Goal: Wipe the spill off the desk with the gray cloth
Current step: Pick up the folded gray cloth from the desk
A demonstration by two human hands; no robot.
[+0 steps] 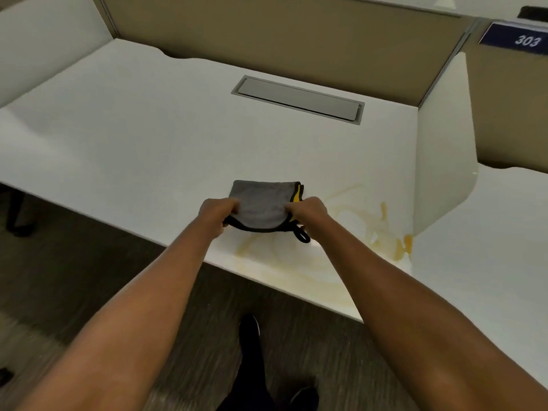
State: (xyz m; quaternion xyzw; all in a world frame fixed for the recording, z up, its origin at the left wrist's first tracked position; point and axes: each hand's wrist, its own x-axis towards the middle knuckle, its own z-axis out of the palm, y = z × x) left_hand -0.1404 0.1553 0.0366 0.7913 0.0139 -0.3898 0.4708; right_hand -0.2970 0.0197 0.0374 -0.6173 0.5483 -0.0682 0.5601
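Head view, looking down at a white bench (133, 137) inside a cubicle with tan divider panels (281, 34). Both bare forearms reach forward from the bottom of the frame. Gray cloth (262, 203) is folded, sits near the front edge of the bench, roughly centre frame, far part lying on the surface while the near edge is lifted by the hands. Cloth has a dark trim, a yellow underside showing at its right edge, and a small dark hanging loop (302, 235) dangling below the right corner.

Left hand (216, 215) pinches the cloth's near-left corner, grip closed on the fabric. Right hand (310, 212) pinches the near-right corner, grip likewise closed on the fabric (fingers curled under, thumb on top as far as visible).

Spill (355, 221) is a yellowish smeared stain on the bench, right of and in front of the cloth, running from under the cloth's near edge along the front edge toward the white side panel (441, 161). Strongest orange patch sits at the foot of that panel near the bench corner; the rest is faint swirled streaks.

Gray rectangular cable hatch (298, 99) is set flush in the bench toward the back, well apart from the cloth. Blue sign reading 303 (516, 37) is at upper right on the neighbouring divider. Dark shoes (250, 330) and wood-look floor (74, 277) visible below the bench edge.
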